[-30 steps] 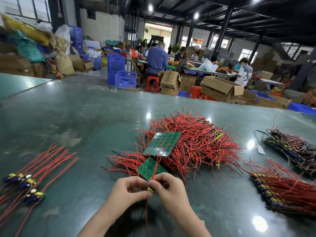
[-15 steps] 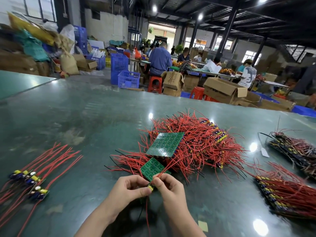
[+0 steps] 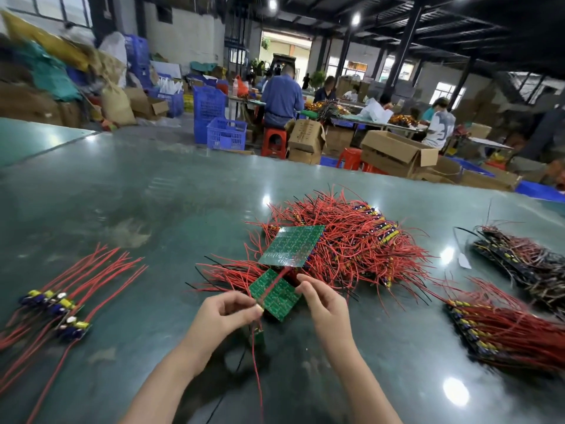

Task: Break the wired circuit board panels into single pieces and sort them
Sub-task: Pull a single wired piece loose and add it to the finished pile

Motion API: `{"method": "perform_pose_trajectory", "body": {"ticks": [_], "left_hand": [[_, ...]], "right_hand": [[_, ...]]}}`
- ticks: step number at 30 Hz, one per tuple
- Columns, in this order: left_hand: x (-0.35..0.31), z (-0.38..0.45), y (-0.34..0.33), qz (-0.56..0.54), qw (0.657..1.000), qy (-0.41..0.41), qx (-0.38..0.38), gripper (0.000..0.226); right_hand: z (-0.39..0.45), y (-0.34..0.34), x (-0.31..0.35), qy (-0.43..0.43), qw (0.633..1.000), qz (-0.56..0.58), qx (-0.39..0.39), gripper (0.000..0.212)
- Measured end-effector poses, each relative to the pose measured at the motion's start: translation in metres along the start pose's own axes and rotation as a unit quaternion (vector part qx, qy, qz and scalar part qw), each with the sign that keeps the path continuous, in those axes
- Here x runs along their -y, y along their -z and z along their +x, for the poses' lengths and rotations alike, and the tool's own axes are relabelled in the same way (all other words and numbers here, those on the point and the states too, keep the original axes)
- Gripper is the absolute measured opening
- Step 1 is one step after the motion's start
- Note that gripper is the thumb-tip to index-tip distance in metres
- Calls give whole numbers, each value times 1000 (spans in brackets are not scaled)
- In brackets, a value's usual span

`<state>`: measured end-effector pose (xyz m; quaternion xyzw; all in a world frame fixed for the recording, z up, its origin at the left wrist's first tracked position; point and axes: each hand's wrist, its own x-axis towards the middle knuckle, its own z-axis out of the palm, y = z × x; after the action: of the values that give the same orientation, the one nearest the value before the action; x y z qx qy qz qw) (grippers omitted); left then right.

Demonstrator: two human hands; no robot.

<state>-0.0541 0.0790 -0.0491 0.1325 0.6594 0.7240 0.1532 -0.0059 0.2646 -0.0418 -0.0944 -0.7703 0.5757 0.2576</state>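
My left hand point(image 3: 224, 313) pinches a single broken-off board piece point(image 3: 258, 337), which hangs just below my fingertips with its red wire trailing toward me. My right hand point(image 3: 324, 304) pinches the right edge of the small green panel point(image 3: 275, 296), held tilted just above the table. Behind it a larger green panel point(image 3: 290, 246) lies face down on the heap of red-wired panels point(image 3: 360, 240). A row of sorted single pieces point(image 3: 58, 304) with long red wires lies at the left.
Two stacks of wired boards lie on the right, a red one point(image 3: 504, 325) near and a darker one point(image 3: 526, 258) behind. The dark green table point(image 3: 153, 194) stretches far ahead. Cardboard boxes, blue crates and seated workers are beyond its far edge.
My hands, pressed together on the small panel's near edge before, have moved apart. A single piece has come off in my left hand, and the panel stays with my right.
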Motion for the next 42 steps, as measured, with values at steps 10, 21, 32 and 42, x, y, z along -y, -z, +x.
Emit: {"method": "perform_pose_trajectory", "body": {"ticks": [10, 21, 32, 42], "left_hand": [[-48, -25, 74, -64, 980, 69, -175, 3], [-38, -45, 192, 506, 790, 76, -338, 16], [-24, -43, 171, 566, 710, 27, -418, 35], [-4, -23, 11, 258, 960, 97, -58, 14]], "right_hand": [[-5, -4, -23, 97, 959, -259, 57, 22], [-13, -15, -20, 129, 948, -277, 94, 22], [-18, -22, -23, 114, 918, -355, 133, 31], [-20, -20, -12, 189, 906, -366, 101, 32]]}}
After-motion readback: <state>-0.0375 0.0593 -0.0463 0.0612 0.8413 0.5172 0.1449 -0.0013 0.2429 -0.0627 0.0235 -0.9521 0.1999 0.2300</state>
